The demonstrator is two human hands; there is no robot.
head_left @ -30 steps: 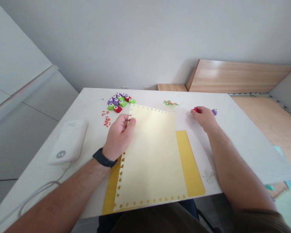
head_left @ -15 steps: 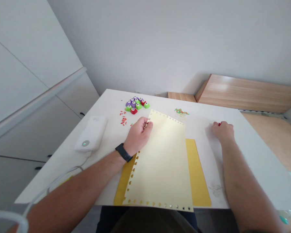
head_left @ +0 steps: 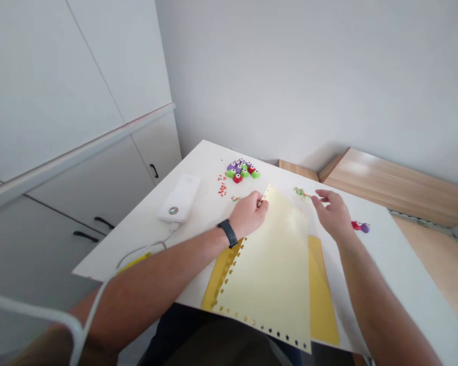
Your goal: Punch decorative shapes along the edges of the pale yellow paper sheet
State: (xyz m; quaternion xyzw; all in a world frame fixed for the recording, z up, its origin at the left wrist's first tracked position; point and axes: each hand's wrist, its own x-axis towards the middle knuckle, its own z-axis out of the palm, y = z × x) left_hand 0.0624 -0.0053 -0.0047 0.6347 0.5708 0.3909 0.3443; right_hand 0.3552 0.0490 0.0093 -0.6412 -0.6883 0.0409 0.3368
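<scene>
My left hand [head_left: 249, 211], with a dark band on its wrist, pinches the upper left edge of a pale yellow paper sheet [head_left: 269, 269]. Small shapes such as stars and hearts are punched along the sheet's edges, and it overhangs the table's front edge. Beneath it lies a darker yellow sheet or board [head_left: 322, 290]. My right hand [head_left: 332, 213] is open and empty, thumb and fingers apart, just right of the paper. By its fingertips is a pile of green and orange paper bits [head_left: 301, 193]. A red craft punch [head_left: 355, 225] and a purple craft punch [head_left: 365, 227] stand right of this hand.
Several purple, green and red craft punches [head_left: 242, 170] cluster at the back of the white table [head_left: 397, 269]. Red paper bits [head_left: 222, 189] lie in front of them. A white power bank [head_left: 180, 198] with a cable stands at the left, near cabinets [head_left: 72, 203].
My right hand has let go of the red craft punch and moved left toward the paper, its fingers opening. My left hand still holds the sheet. The view has turned left.
</scene>
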